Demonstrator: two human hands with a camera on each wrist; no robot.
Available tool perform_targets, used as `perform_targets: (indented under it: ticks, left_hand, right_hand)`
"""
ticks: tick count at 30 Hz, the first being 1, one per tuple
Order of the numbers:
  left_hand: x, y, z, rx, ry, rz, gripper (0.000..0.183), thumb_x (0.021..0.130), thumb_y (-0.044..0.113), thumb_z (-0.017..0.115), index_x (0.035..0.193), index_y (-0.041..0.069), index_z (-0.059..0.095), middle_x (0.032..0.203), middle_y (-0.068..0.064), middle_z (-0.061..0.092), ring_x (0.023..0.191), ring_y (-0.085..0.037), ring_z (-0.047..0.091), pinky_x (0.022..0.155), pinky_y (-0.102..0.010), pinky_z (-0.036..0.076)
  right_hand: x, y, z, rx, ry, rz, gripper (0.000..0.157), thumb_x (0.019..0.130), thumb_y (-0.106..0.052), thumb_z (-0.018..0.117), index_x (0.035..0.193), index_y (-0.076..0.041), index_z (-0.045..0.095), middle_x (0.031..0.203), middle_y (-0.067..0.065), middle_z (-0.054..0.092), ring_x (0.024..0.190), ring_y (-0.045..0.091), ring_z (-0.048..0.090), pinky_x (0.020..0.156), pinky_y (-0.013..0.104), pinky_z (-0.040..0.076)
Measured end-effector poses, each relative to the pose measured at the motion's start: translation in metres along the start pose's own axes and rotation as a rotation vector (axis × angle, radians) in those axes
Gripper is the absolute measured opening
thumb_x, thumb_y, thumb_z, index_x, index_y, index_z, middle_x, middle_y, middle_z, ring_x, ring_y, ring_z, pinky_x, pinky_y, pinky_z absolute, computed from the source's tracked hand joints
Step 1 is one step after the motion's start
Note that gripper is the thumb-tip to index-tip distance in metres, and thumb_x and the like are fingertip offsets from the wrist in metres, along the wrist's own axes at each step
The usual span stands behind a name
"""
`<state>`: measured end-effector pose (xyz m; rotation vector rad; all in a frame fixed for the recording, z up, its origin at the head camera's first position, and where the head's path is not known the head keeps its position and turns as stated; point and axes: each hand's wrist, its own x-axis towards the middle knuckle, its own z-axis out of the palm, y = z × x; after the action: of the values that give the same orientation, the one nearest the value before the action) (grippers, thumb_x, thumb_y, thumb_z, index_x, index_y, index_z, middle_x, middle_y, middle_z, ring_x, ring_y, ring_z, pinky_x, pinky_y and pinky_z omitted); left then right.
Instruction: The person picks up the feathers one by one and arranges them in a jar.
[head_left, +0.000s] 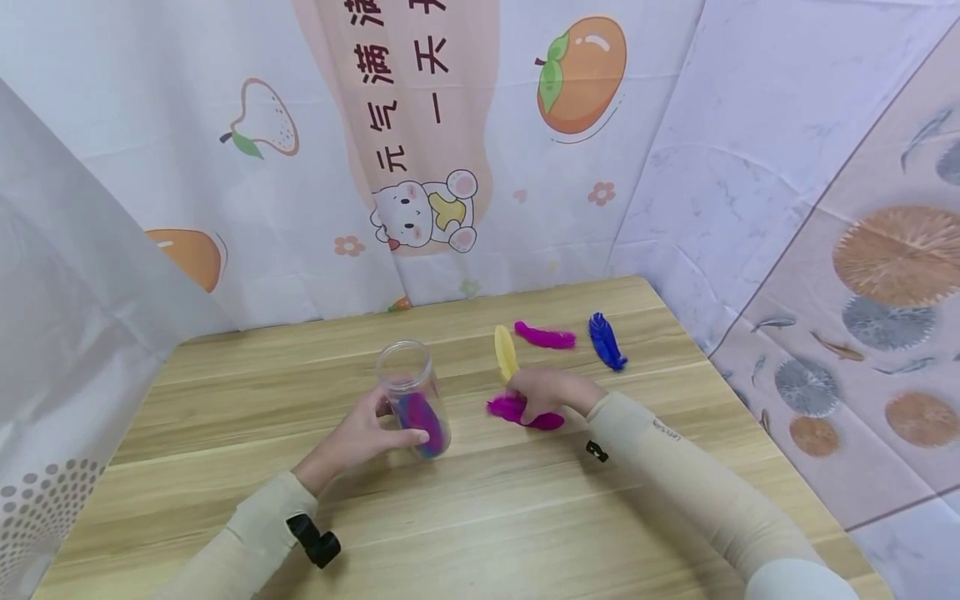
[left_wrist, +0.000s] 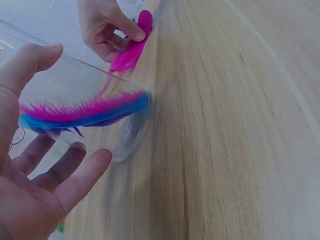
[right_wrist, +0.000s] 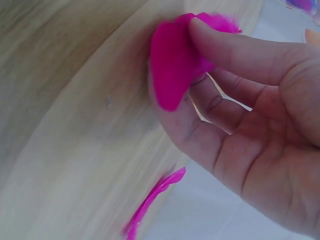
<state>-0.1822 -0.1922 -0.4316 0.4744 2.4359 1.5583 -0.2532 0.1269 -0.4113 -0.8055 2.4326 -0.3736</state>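
My left hand (head_left: 366, 435) holds a clear cylindrical jar (head_left: 408, 383), its thumb and fingers around the sides. The jar stands on the table with its mouth up and uncovered. Inside lie magenta and blue feathers (left_wrist: 85, 112). To the right of the jar, my right hand (head_left: 543, 392) pinches a magenta feather (right_wrist: 172, 65) between thumb and fingers, close to the tabletop. Just beyond that hand is a yellow feather (head_left: 506, 352), its near end partly hidden by the fingers. Another magenta feather (head_left: 545, 336) and a dark blue feather (head_left: 606, 342) lie farther back.
The wooden table (head_left: 270, 400) reaches back to a printed curtain (head_left: 300, 208) with fruit and a cartoon bear. More patterned cloth (head_left: 862, 333) hangs along the right side, and pale cloth (head_left: 75, 250) along the left.
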Motion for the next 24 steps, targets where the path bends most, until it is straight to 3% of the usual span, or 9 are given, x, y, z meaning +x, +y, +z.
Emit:
perform_targets:
  ticks: [12,16,20,24]
  left_hand:
    - [0.0,0.0,0.0,0.014,-0.008,-0.003,0.079,0.081,0.029,0.087,0.147,0.018,0.044,0.134,-0.007,0.06,0.121,-0.034,0.055,0.104,-0.065,0.036]
    - [0.0,0.0,0.0,0.01,-0.016,0.001,0.079,0.082,0.028,0.087,0.147,0.018,0.044,0.134,-0.006,0.06,0.121,-0.033,0.055,0.105,-0.065,0.036]
    - [0.001,0.0,0.0,-0.001,-0.02,0.01,0.079,0.082,0.027,0.087,0.147,0.019,0.044,0.134,-0.006,0.061,0.12,-0.033,0.055,0.105,-0.065,0.036]
    - [0.002,-0.001,0.0,-0.003,-0.018,0.014,0.079,0.081,0.027,0.087,0.147,0.02,0.044,0.135,-0.005,0.06,0.12,-0.032,0.056,0.105,-0.065,0.036]
  right_hand:
    - [-0.001,0.007,0.001,-0.027,0.026,-0.065,0.025,0.081,0.004,0.078,0.074,-0.012,0.06,0.067,-0.006,0.047,0.064,0.009,0.043,0.059,0.024,0.038]
    - [-0.006,0.005,-0.003,0.046,0.012,-0.117,0.025,0.082,0.004,0.079,0.074,-0.011,0.059,0.067,-0.005,0.047,0.064,0.008,0.042,0.059,0.023,0.038]
    - [-0.012,0.0,-0.012,0.125,0.041,-0.152,0.018,0.083,0.0,0.081,0.086,-0.008,0.065,0.078,-0.003,0.06,0.072,0.008,0.055,0.065,0.022,0.048]
    - [-0.016,-0.006,-0.021,0.221,0.068,-0.173,0.022,0.084,-0.005,0.082,0.099,-0.007,0.067,0.089,0.001,0.07,0.077,0.01,0.065,0.067,0.028,0.056]
